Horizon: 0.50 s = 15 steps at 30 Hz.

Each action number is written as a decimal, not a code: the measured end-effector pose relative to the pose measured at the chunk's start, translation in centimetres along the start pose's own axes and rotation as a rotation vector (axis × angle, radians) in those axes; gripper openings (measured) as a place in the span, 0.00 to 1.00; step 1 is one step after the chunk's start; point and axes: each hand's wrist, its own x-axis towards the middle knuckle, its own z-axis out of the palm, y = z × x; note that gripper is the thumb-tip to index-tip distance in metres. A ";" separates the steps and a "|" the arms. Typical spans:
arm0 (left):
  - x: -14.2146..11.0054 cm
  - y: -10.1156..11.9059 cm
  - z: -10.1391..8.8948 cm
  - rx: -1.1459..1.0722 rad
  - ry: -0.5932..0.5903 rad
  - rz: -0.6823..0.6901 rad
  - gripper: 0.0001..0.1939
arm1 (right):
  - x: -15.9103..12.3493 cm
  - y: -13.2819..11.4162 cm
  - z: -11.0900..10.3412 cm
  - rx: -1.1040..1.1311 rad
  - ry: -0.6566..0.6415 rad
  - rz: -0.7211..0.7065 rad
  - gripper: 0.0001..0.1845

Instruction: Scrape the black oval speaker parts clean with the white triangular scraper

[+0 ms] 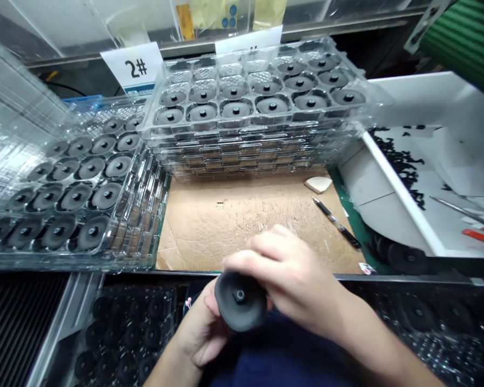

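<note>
Black rubber disc-shaped part (240, 301) with central hex stud, held over the lap just short of the surface (407, 278) edge. Risk: slippage on the smooth rim, then a drop into the dark tray (125, 328) below. Right hand (286, 274): fingers (262, 252) closed together over the rim. Left hand (199, 336): cupped underneath, fingers mostly hidden. Beyond, cardboard sheet (242, 231), then stacked clear trays (258, 126) of similar parts.

Black molded disc (240, 301): upper rim covered by right hand (284, 274), back face out of sight; left hand (199, 336) partly behind it. 12 o'clock: white card (248, 42) half hidden by tray stack (242, 156), mark unreadable; yellow papers (210, 11) blurred behind clear panel, cut off by top edge. 2 o'clock: green ribbed object (463, 43) cut off. 3 o'clock: orange-handled tool (482, 235) cut off by right edge. 4 o'clock: small card (367, 267) too small to read.
</note>
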 end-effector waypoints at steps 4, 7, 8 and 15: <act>0.0 0.1 -1.0 -0.113 -0.056 -0.071 0.28 | -2.1 3.1 2.0 -0.038 0.171 0.355 0.14; 0.0 0.1 -1.5 -0.152 -0.087 -0.100 0.31 | -5.2 5.5 5.1 0.032 0.171 0.533 0.16; 0.1 0.2 -1.5 -0.150 -0.095 -0.102 0.31 | -6.1 6.3 6.1 0.033 0.160 0.553 0.16; 0.2 0.1 -0.8 -0.107 -0.065 -0.103 0.30 | -6.6 5.2 4.2 0.013 0.329 0.657 0.15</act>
